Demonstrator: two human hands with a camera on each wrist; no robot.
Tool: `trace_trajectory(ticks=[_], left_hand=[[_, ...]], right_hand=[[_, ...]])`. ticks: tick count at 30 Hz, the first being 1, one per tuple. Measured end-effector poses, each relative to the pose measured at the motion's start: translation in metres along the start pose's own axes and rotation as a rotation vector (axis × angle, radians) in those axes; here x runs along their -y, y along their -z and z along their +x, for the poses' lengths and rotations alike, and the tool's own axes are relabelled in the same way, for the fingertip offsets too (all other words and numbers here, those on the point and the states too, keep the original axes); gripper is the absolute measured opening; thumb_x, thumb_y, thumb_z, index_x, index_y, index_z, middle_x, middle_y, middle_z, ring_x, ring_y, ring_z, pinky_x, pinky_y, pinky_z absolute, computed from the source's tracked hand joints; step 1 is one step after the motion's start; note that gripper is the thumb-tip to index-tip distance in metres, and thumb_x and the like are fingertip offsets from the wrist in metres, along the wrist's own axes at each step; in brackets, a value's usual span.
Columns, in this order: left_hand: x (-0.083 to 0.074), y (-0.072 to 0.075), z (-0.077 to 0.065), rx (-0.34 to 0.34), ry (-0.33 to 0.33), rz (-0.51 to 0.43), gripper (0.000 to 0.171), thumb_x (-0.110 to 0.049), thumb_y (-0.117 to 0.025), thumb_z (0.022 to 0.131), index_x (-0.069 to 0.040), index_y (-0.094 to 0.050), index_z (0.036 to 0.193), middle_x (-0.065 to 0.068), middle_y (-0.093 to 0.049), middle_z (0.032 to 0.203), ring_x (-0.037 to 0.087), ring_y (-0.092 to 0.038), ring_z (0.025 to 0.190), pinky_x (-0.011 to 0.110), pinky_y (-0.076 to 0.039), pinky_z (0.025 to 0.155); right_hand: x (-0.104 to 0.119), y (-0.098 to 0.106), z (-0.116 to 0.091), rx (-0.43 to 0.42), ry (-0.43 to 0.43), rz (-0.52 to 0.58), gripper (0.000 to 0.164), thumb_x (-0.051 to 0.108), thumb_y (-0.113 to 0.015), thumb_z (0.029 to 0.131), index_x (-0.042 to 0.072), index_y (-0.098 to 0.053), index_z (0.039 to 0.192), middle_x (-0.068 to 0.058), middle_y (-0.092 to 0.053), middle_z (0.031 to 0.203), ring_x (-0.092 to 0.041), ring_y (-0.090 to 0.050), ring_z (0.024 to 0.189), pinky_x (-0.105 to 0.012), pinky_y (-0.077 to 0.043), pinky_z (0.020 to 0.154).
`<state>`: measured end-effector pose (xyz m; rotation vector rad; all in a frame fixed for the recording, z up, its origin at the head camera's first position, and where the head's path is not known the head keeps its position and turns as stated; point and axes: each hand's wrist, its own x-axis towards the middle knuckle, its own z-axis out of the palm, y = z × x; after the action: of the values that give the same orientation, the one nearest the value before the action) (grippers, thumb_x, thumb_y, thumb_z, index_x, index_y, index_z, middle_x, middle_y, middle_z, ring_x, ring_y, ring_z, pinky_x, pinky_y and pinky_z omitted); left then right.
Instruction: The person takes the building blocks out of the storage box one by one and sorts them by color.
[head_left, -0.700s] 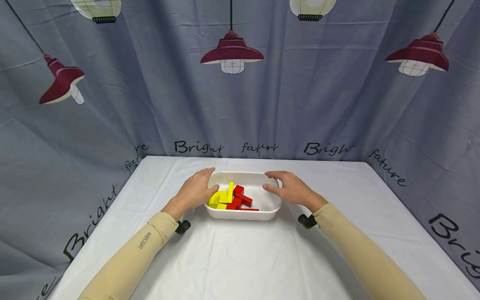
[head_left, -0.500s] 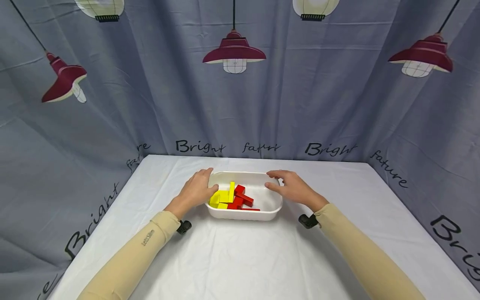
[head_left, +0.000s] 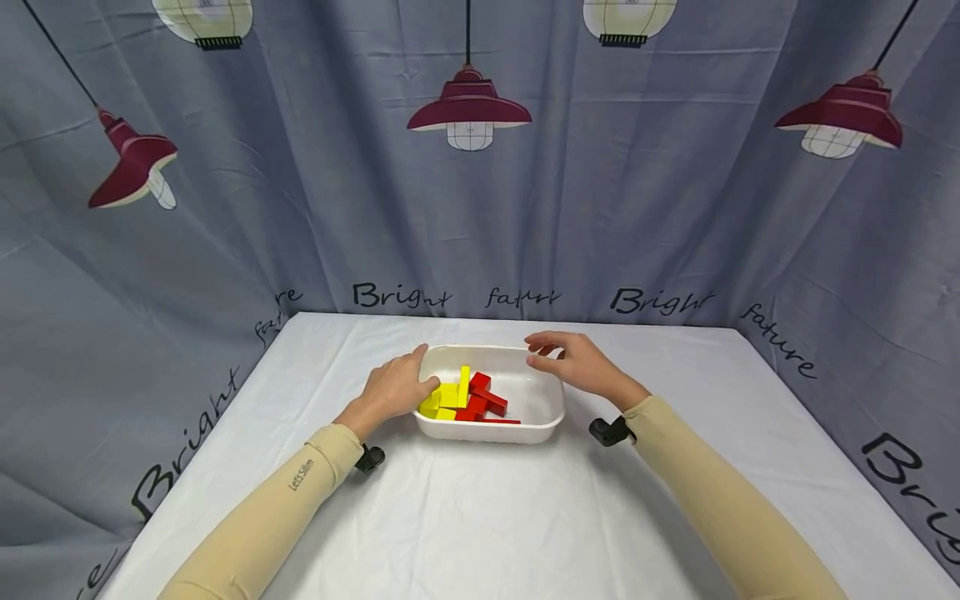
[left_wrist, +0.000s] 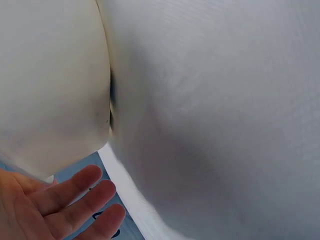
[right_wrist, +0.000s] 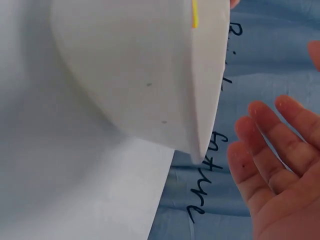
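Observation:
A white plastic tray [head_left: 491, 432] stands on the cloth between both hands. Inside lie yellow blocks [head_left: 447, 394] and red blocks [head_left: 489, 400], heaped toward its left half. My left hand [head_left: 392, 390] is at the left end, thumb over the rim; in the left wrist view, several extended fingers [left_wrist: 82, 202] show beside the tray's outer wall. Over the right far corner hovers my right hand [head_left: 581, 364], fingers loosely bent and holding nothing. The right wrist view shows that hand [right_wrist: 282, 165] apart from the tray wall [right_wrist: 130, 75].
White cloth covers the table [head_left: 487, 517], whose far edge meets a grey-blue curtain [head_left: 352, 192] printed with lamps and lettering. The curtain also runs along the left and right sides. A small black camera [head_left: 611, 432] sits under the right wrist.
My right hand has risen off the tray's right end, its fingers drawing a little together. The left hand stays at the left end, and the tray and blocks keep their places.

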<state>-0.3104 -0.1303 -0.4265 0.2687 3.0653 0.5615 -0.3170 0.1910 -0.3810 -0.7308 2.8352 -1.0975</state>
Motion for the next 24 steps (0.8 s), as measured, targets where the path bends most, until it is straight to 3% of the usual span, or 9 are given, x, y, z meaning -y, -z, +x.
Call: trace_trajectory(ticks=[24], left_hand=[[-0.002,-0.01,-0.001,0.0,0.024,0.011,0.077,-0.041,-0.053,0.095,-0.016,-0.024,0.161,0.017,-0.058,0.141,0.032,-0.061,0.121,0.054,-0.051,0.094]], right_hand=[[0.02,-0.003,0.045,0.169,-0.001,0.029,0.044,0.028,-0.07,0.09,0.015,-0.065,0.132,-0.003,-0.071,0.109,-0.022,-0.062,0.104,-0.04,-0.051,0.09]])
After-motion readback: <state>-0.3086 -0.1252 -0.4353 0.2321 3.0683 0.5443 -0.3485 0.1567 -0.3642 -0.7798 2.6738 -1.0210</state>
